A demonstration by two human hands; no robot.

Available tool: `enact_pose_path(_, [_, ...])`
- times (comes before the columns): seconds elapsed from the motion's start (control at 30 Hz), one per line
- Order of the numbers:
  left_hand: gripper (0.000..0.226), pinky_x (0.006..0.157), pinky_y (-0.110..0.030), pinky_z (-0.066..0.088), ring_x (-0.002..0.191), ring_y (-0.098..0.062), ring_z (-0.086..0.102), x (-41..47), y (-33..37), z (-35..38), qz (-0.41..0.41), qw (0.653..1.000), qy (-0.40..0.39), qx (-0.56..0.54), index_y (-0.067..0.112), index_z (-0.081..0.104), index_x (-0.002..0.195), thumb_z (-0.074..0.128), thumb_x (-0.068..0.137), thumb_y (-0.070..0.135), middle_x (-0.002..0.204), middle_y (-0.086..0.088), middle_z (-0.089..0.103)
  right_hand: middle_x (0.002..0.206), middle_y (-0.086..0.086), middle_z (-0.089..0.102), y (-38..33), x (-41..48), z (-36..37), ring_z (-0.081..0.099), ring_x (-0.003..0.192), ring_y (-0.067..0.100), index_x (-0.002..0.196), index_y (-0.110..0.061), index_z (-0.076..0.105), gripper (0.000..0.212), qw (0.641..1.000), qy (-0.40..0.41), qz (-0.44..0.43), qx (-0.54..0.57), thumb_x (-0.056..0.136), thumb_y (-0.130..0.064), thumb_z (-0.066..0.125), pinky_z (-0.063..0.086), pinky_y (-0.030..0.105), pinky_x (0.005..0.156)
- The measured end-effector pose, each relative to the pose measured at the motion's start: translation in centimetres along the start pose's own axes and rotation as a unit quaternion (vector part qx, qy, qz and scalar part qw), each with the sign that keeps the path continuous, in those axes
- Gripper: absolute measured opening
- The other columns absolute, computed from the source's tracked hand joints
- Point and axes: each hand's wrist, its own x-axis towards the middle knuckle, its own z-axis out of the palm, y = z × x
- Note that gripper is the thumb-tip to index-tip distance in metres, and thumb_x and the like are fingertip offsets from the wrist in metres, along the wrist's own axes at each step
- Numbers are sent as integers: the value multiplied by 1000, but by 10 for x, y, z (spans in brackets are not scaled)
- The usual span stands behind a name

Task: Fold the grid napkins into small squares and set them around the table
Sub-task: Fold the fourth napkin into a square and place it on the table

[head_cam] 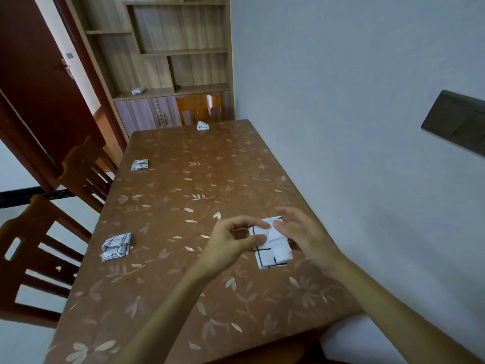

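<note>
Finds the grid napkin (271, 245) folded to a small oblong, its layers loose on the right side, over the near right part of the surface (183, 200) and close to the wall (367, 127). Cannot tell whether its lower edge rests there. Notes the left hand (231, 243) pinching the napkin's left edge between thumb and fingers. Notes the right hand (301, 232) blurred, fingers spread at the upper right corner; cannot tell whether gripping or merely touching. Records three folded pieces set well apart: near-left napkin (116, 246), mid-left napkin (139, 164), far-end napkin (203, 125).

Judges the main risk to be the fold springing open, with a pinch on one side only and the stacked layers unsecured on the right. Judges the second risk to be an uneven last fold from misaligned edges, leaving an oblong rather than a square. Flags the glossy surface covering as likely slippery; may let the piece slide or sit crooked on release. Flags the rumpled near-left napkin as possibly needing a re-fold.
</note>
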Motion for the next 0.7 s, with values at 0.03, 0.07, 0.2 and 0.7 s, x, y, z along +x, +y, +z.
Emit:
enact_pose_path(0.03, [20, 71, -37, 60, 81, -22, 70, 0, -5, 1, 1, 1000, 6, 3, 8, 76, 102, 75, 85, -2, 95, -9, 74, 111, -19, 70, 4, 0, 3, 70, 98, -3, 126, -35, 60, 36, 999, -15, 27, -10, 92, -42, 68, 59, 24, 83])
enact_pose_path(0.07, [24, 72, -38, 60, 84, -23, 69, 0, -11, 0, 1, 1000, 11, 4, 8, 75, 106, 74, 85, -3, 101, -12, 74, 110, -17, 72, 7, 0, 7, 71, 96, -3, 128, -31, 59, 37, 998, -34, 45, -12, 93, -38, 68, 60, 23, 82])
enact_pose_path(0.2, [38, 78, -42, 62, 89, -24, 67, -4, -38, -2, -22, 999, 36, -11, 9, 70, 118, 73, 84, -7, 113, -20, 70, 98, -9, 79, 28, 3, 20, 76, 91, 9, 109, -26, 73, 17, 997, -49, 67, -10, 94, -31, 67, 60, 34, 86])
enact_pose_path(0.7, [26, 85, -50, 60, 98, -29, 72, -33, -173, 21, -260, 948, 176, -50, 13, 69, 106, 76, 84, 3, 100, -6, 75, 117, 3, 69, 170, 24, 70, 68, 107, 18, 123, -12, 64, 29, 945, 78, 275, 158, 94, -14, 68, 56, 28, 82])
